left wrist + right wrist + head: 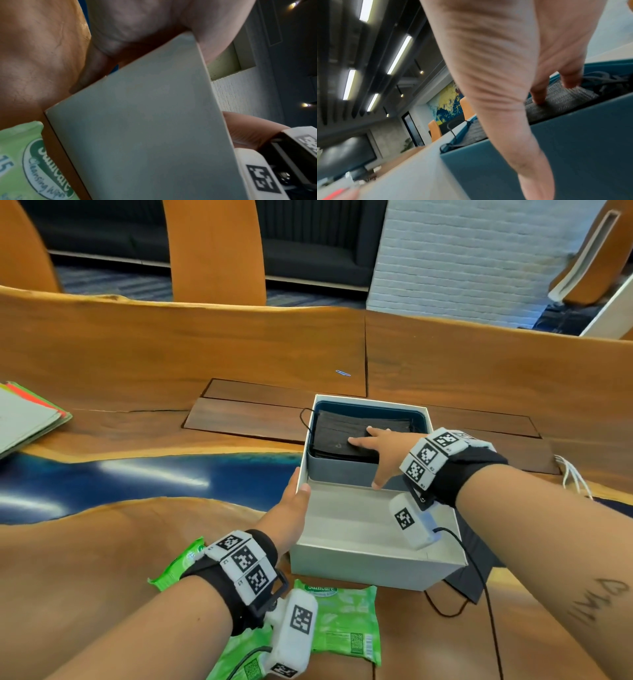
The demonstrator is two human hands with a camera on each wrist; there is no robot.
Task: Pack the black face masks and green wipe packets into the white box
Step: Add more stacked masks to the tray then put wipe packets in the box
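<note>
Black masks (356, 436): stacked in blue tray at far end of box, pressed flat under right hand.
Ear loop (306, 419): draped over far-left rim of box, outside it.
Blue tray (342, 472): seated inside box, filling far half.
Box (359, 571): white card, open, on worktop; near half bare.
Right hand (383, 453): fingers (358, 442) straight and spread, flat on top mask; thumb down against tray's near wall; gripping nothing.
Left hand (291, 508): thumb hooked over left rim of box, remaining fingers along outer wall, steadying it.
Wipes (342, 621): green packets on worktop just in front of box, partly under left forearm; none packed yet.
Loose mask (476, 563): dark, on worktop, tucked partly under right near corner of box, cord trailing.
Worktop (171, 347): wood slab with blue resin strip.
Papers (27, 419): coloured stack at far left, well apart.
Stage: judged as settling masks; wipes and loose mask still to go in.
Risk, loop: likely to snag or get pinched at rim if left hanging out.
Risk, stack: springy pleats may lift once pressure comes off, crowding space for wipes.
Risk, box: light card could skid or tip if left thumb lets go during pressing.
Risk, loose mask: easily missed under box corner; dragging box could pull cord.
</note>
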